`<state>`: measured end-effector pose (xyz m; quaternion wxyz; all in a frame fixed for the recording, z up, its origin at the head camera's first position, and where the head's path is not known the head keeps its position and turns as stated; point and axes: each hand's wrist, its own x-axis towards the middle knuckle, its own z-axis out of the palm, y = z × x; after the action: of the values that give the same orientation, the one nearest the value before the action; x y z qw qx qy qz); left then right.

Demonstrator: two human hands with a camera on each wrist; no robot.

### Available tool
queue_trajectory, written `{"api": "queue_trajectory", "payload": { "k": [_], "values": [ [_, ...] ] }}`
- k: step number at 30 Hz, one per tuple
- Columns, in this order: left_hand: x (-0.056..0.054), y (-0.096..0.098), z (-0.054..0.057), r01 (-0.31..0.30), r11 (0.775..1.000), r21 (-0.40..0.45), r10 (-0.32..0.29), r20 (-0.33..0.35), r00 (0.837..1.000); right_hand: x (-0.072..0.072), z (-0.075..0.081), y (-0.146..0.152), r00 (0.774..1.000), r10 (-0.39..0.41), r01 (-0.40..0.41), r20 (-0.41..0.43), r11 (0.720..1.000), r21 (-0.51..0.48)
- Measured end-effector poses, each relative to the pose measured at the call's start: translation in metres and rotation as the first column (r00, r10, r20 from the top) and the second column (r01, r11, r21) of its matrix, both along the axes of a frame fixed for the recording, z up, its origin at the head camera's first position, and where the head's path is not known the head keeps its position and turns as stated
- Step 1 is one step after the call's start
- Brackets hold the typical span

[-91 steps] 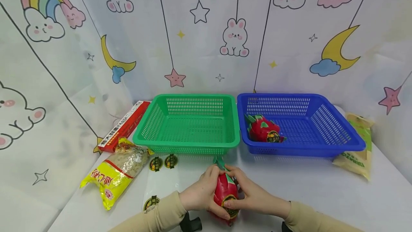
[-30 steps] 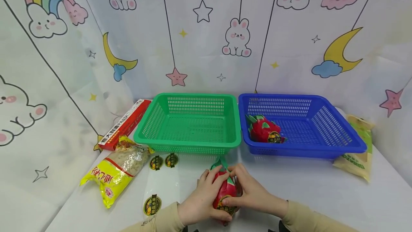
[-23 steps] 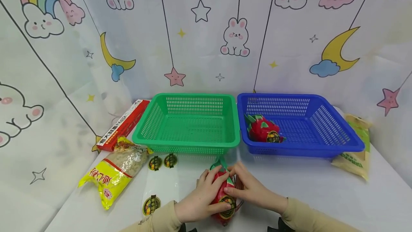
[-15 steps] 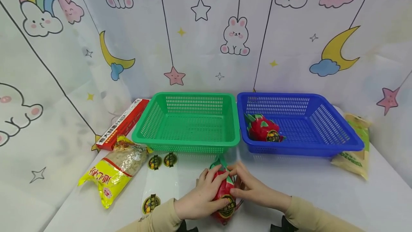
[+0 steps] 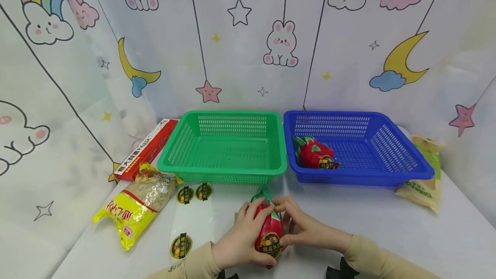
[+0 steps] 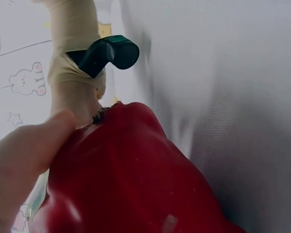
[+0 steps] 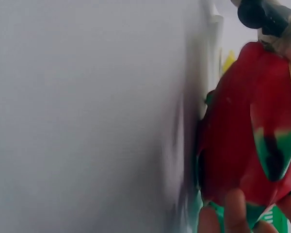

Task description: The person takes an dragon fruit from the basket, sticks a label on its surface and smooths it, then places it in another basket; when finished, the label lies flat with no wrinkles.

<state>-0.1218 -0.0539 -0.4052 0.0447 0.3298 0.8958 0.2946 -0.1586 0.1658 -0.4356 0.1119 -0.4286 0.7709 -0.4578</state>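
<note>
A red dragon fruit (image 5: pixel 268 227) with green leaf tips lies on the white table in front of the baskets. On its near side is a round black-and-gold sticker (image 5: pixel 270 245). My left hand (image 5: pixel 244 237) grips the fruit from the left, fingers over its top and thumb below the sticker. From the right, my right hand (image 5: pixel 306 227) holds it with bent fingers, thumb at the sticker's right edge. The red skin (image 6: pixel 131 170) fills much of the left wrist view. In the right wrist view, fingertips (image 7: pixel 235 208) touch the fruit's leafy end.
A green basket (image 5: pixel 222 171) stands beside a blue basket (image 5: pixel 360 179), which holds another stickered dragon fruit (image 5: pixel 314 154). At left are a sticker sheet (image 5: pixel 193 223), a yellow bag (image 5: pixel 135 206) and a red pasta box (image 5: pixel 147 150). A beige-green bag (image 5: pixel 422 193) lies right.
My left fingers have spread over the fruit's top and the left thumb has slid below the sticker. My right thumb has moved off the sticker's face to its right edge.
</note>
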Motion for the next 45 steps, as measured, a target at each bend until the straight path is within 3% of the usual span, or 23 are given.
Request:
{"api": "queue_trajectory", "payload": {
  "k": [7,15,21,25,29,33,36,40,45],
  "values": [
    [0.001,0.000,-0.001,-0.005,1.000,0.020,0.005,0.030,1.000,0.002,0.001,-0.002,0.993,-0.002,0.004,-0.116,1.000,0.018],
    [-0.006,-0.011,0.009,0.087,0.996,-0.031,-0.079,0.189,0.979,-0.003,0.009,-0.001,0.971,0.035,-0.010,-0.237,0.994,0.106],
    [-0.016,-0.022,0.009,0.128,0.990,-0.051,-0.121,0.118,0.986,-0.004,0.001,0.008,0.983,0.035,-0.002,-0.178,0.984,0.179],
    [-0.021,-0.025,0.007,0.164,0.986,0.003,-0.162,0.185,0.969,-0.002,0.001,0.012,0.976,-0.028,0.066,-0.218,0.983,0.173],
    [-0.023,-0.026,0.003,0.118,0.992,0.041,-0.124,0.271,0.955,0.001,0.009,0.011,0.971,-0.151,0.180,-0.187,0.973,0.146],
    [-0.020,-0.022,-0.001,0.046,0.999,0.010,-0.047,0.207,0.977,0.007,0.018,0.006,0.968,-0.238,0.248,-0.076,0.953,0.177],
    [-0.017,-0.017,-0.003,-0.005,0.999,-0.043,0.011,0.139,0.990,0.012,0.023,0.002,0.959,-0.274,0.282,-0.069,0.929,0.239],
    [-0.012,-0.012,-0.002,-0.059,0.994,-0.096,0.065,0.064,0.996,0.016,0.025,-0.003,0.961,-0.254,0.277,-0.113,0.908,0.314],
    [-0.007,-0.008,-0.003,-0.081,0.989,-0.124,0.082,0.002,0.997,0.020,0.023,-0.008,0.959,-0.177,0.246,-0.223,0.909,0.336]
  ]
}}
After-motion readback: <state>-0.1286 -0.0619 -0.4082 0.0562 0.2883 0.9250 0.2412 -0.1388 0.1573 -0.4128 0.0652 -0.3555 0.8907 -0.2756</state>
